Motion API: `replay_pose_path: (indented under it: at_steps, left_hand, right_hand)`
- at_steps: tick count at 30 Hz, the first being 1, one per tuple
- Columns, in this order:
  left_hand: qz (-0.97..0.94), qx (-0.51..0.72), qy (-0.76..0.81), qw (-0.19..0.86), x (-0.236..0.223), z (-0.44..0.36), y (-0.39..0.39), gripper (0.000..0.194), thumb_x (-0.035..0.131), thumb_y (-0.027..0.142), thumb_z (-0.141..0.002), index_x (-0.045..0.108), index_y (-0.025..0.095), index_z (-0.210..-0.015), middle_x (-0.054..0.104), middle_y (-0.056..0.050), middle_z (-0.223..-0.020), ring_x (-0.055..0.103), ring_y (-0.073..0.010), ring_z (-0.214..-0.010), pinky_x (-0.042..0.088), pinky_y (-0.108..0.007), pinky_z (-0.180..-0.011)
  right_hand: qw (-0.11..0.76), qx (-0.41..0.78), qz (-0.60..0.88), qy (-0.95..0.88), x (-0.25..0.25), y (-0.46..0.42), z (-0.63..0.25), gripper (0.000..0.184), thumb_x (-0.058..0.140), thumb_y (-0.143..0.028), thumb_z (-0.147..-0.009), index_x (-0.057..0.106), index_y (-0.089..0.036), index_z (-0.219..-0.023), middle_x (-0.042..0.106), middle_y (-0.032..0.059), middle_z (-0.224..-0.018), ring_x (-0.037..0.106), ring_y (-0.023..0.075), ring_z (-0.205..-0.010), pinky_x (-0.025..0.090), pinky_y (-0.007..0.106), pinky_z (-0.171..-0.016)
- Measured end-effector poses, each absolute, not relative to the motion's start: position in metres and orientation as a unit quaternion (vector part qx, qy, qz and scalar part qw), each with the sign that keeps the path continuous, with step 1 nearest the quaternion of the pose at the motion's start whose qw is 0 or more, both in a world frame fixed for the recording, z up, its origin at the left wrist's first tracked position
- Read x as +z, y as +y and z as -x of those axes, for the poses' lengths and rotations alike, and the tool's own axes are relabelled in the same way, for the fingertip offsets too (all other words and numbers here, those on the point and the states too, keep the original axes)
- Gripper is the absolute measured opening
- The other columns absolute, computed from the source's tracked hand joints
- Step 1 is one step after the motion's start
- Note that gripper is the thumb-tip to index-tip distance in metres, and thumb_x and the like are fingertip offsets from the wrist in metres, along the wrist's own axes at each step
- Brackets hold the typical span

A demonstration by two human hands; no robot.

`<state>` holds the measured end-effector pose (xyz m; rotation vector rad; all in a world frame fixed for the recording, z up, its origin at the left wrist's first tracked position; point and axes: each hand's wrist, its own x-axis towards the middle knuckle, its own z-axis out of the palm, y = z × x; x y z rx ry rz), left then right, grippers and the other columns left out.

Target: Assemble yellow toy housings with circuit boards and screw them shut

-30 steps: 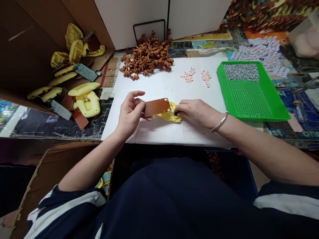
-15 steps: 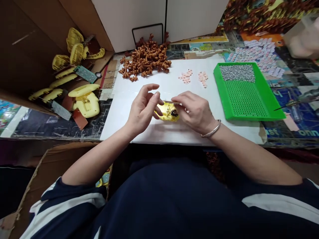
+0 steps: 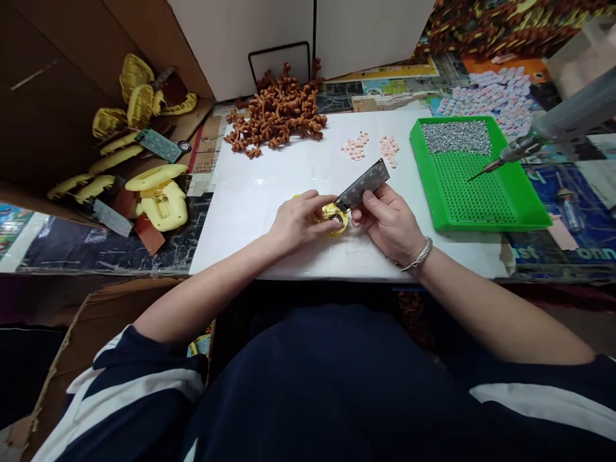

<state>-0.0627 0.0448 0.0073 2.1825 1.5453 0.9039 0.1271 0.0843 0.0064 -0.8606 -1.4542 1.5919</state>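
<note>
In the head view my right hand (image 3: pixel 392 221) holds a dark grey circuit board (image 3: pixel 364 185) with pale dots, tilted up between thumb and fingers. The board's lower end is close to a yellow plastic shell half (image 3: pixel 341 215) on the white work surface. Thin wires and a round dark part show inside this shell. My left hand (image 3: pixel 303 221) reaches over it from the left, fingers closed round its edge and partly hiding it.
A green tray (image 3: pixel 486 221) with screws stands right, an electric screwdriver (image 3: pixel 529 141) hanging over it. Small pink pieces (image 3: pixel 355 146) and brown plastic figure parts (image 3: pixel 279 112) lie behind my hands. More yellow shells (image 3: pixel 163 204) sit left, by a cardboard box (image 3: pixel 158 29).
The circuit board has come up, its face turned into view in my right hand. My left hand has lowered and closed on the yellow shell. The electric screwdriver has swung in over the tray.
</note>
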Motion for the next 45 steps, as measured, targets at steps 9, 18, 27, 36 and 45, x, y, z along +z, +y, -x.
replay_pose_path:
  at_steps: [9, 18, 27, 36, 45]
  left_hand:
    - [-0.786, 0.367, 0.470, 0.166, -0.001, 0.074, 0.045, 0.013, 0.061, 0.020, -0.087, 0.074, 0.017, -0.085, 0.065, -0.002, -0.076, 0.057, -0.0110, -0.064, 0.042, -0.021, -0.059]
    - [-0.888, 0.249, 0.377, 0.089, 0.009, 0.088, 0.033, 0.025, 0.048, 0.025, -0.099, 0.072, 0.018, -0.099, 0.066, -0.009, -0.097, 0.062, -0.0153, -0.079, 0.051, -0.025, -0.070]
    - [-0.844, 0.336, 0.399, 0.124, -0.004, 0.081, 0.041, 0.013, 0.063, 0.019, -0.089, 0.072, 0.019, -0.080, 0.064, -0.003, -0.085, 0.057, -0.0114, -0.070, 0.043, -0.022, -0.061]
    - [-0.821, 0.343, 0.455, 0.049, -0.011, 0.061, 0.028, 0.016, 0.057, 0.020, -0.092, 0.070, 0.019, -0.084, 0.063, -0.004, -0.089, 0.056, -0.0132, -0.072, 0.041, -0.024, -0.059]
    - [-0.873, 0.265, 0.409, -0.033, -0.008, 0.072, 0.017, 0.026, 0.043, 0.027, -0.102, 0.068, 0.019, -0.106, 0.060, -0.008, -0.100, 0.056, -0.0176, -0.084, 0.045, -0.031, -0.071]
  right_hand:
    - [0.380, 0.646, 0.353, -0.560, 0.003, 0.082, -0.134, 0.047, 0.074, -0.061, -0.077, 0.054, -0.024, -0.096, 0.056, -0.0046, -0.070, 0.054, 0.0093, -0.058, 0.050, 0.023, -0.054]
    - [0.337, 0.616, 0.365, -0.611, 0.004, 0.076, -0.138, 0.039, 0.071, -0.056, -0.082, 0.056, -0.024, -0.098, 0.055, -0.0044, -0.066, 0.053, 0.0104, -0.056, 0.048, 0.025, -0.051]
    - [0.295, 0.516, 0.387, -0.705, 0.007, 0.081, -0.138, 0.018, 0.059, -0.041, -0.092, 0.054, -0.024, -0.094, 0.055, -0.0030, -0.068, 0.051, 0.0117, -0.056, 0.047, 0.028, -0.053]
    - [0.252, 0.555, 0.376, -0.698, 0.006, 0.106, -0.141, 0.017, 0.054, -0.025, -0.093, 0.053, -0.025, -0.110, 0.056, -0.0014, -0.081, 0.045, 0.0093, -0.056, 0.040, 0.025, -0.051]
    - [0.230, 0.535, 0.272, -0.766, 0.008, 0.110, -0.142, 0.004, 0.048, -0.021, -0.095, 0.044, -0.021, -0.097, 0.046, -0.0037, -0.078, 0.045, 0.0084, -0.065, 0.046, 0.024, -0.062]
